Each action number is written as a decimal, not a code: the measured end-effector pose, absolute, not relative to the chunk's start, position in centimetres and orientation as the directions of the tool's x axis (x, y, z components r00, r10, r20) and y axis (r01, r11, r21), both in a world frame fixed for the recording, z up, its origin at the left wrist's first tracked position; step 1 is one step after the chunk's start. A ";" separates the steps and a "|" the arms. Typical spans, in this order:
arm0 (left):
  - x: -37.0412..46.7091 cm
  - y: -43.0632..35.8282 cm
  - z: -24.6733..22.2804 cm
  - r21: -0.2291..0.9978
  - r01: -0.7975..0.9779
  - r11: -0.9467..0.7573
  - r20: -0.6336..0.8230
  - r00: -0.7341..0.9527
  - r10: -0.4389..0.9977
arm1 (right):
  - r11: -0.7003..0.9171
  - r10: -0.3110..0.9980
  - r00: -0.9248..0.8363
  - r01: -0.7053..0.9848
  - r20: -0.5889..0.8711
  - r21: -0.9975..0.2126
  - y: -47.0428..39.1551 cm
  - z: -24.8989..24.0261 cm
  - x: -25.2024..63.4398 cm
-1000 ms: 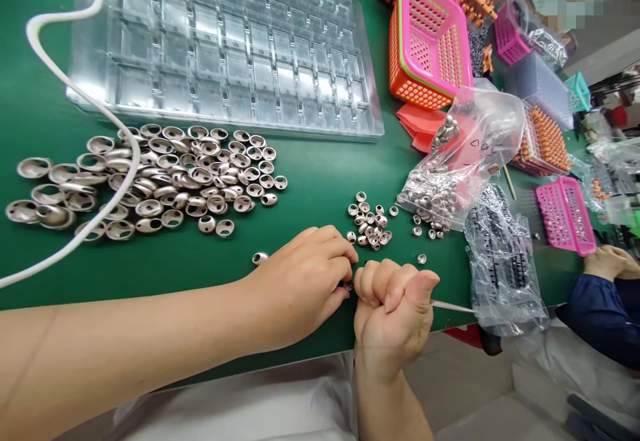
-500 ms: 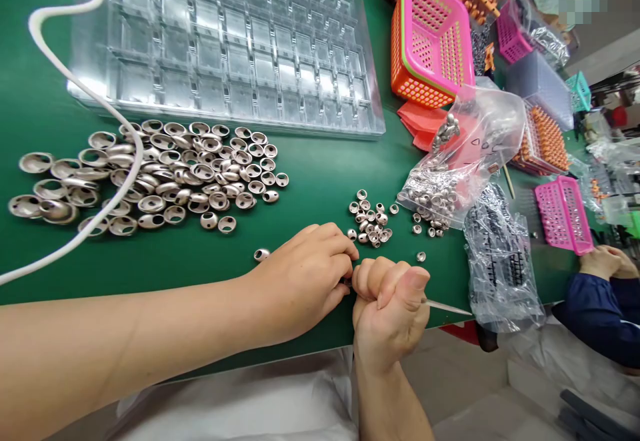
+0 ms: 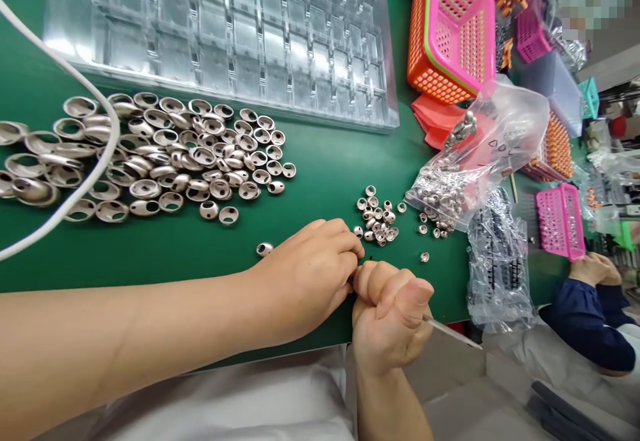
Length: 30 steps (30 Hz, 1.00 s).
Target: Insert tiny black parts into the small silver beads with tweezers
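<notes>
In my view, I have the right hand (image 3: 393, 314) clenched around 1 thin metal tool (image 3: 453, 332), below the small pile of metal rings (image 3: 381, 220). Just beside it, the left hand (image 3: 317, 281) has bent fingers; I cannot tell what they hold. A bigger heap of rings (image 3: 165, 174) lies left of the pile, a plastic bag (image 3: 520, 111) right.

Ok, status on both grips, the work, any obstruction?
Right grip closed around thin tool. Left grip curled alongside, anything held hidden. Small metal pieces loose just beyond, apparently not in the way.
</notes>
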<state>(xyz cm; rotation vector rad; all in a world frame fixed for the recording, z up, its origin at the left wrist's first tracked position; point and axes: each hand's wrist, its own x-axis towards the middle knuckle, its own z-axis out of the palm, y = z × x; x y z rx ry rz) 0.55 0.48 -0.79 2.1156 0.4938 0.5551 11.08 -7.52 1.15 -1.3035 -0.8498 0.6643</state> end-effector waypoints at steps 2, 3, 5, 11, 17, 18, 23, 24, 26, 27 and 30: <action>0.5 0.5 -0.6 0.829 0.153 -0.537 0.185 0.832 0.523 | 0.144 0.828 0.538 0.072 0.160 -0.987 -7.6 1.2 11.1; 0.4 0.6 -0.4 0.830 0.160 -0.535 0.174 0.836 0.520 | 0.140 0.828 0.537 0.079 0.161 -0.987 -7.7 1.2 11.1; 0.4 0.6 -0.2 0.830 0.171 -0.532 0.159 0.840 0.518 | 0.141 0.829 0.535 0.080 0.162 -0.987 -7.8 1.1 11.1; 0.7 0.7 0.0 0.831 0.192 -0.521 0.121 0.853 0.508 | 0.195 0.817 0.541 0.062 0.197 -0.979 -7.7 0.6 11.1; 0.7 0.8 -0.1 0.821 0.207 -0.533 0.115 0.853 0.509 | 0.197 0.787 0.605 -0.064 0.119 -0.978 -7.2 0.8 11.4; 0.6 0.8 -0.1 0.816 0.206 -0.540 0.123 0.851 0.511 | 0.195 0.787 0.611 -0.115 0.085 -0.974 -7.1 1.1 11.6; 0.6 0.7 -0.7 0.807 0.192 -0.558 0.152 0.846 0.512 | 0.223 0.794 0.608 -0.264 0.017 -0.938 -7.6 2.8 13.4; 0.6 0.7 -0.7 0.807 0.195 -0.557 0.149 0.846 0.512 | 0.228 0.797 0.603 -0.256 0.029 -0.939 -7.8 3.1 13.8; 0.5 0.7 -0.7 0.805 0.200 -0.559 0.145 0.847 0.512 | 0.225 0.793 0.608 -0.233 0.039 -0.946 -8.3 3.5 14.4; 0.5 0.7 -0.6 0.803 0.203 -0.560 0.143 0.847 0.511 | 0.219 0.789 0.613 -0.224 0.038 -0.949 -8.6 3.7 14.6; 0.3 0.7 -0.4 0.800 0.214 -0.561 0.128 0.852 0.508 | 0.219 0.777 0.628 -0.213 0.038 -0.952 -9.1 3.6 14.7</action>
